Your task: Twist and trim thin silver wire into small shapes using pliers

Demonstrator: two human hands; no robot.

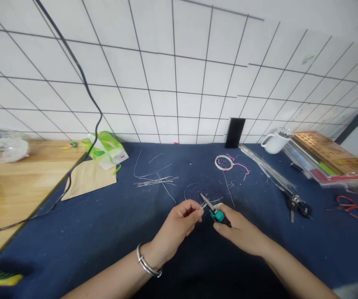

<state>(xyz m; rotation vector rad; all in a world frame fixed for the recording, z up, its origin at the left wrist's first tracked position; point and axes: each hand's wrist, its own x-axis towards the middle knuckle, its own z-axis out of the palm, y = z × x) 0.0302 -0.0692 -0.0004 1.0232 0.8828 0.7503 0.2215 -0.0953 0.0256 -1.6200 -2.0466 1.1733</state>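
My left hand point(183, 220), with a silver bangle on its wrist, pinches thin silvery wires point(203, 205) between thumb and fingers. In my right hand point(239, 228) are needle-nose pliers point(217, 214) with teal and black handles. Their narrow jaws point up and left, close beside the wire ends at the left fingertips; whether they grip a wire I cannot make out. Past the hands, loose bits of wire lie on the dark blue cloth. A small bundle of cut wires point(157, 181) rests farther off to the left, with longer curved pieces around it.
A white ring with pink thread point(224, 162) lies at the back right, near long straight wires point(268, 168). Keys point(294, 207), red-handled scissors point(349, 207), a white mug point(274, 142) and stacked books point(325, 160) are rightward. A black cable point(87, 89) hangs at left over a green packet point(106, 147).
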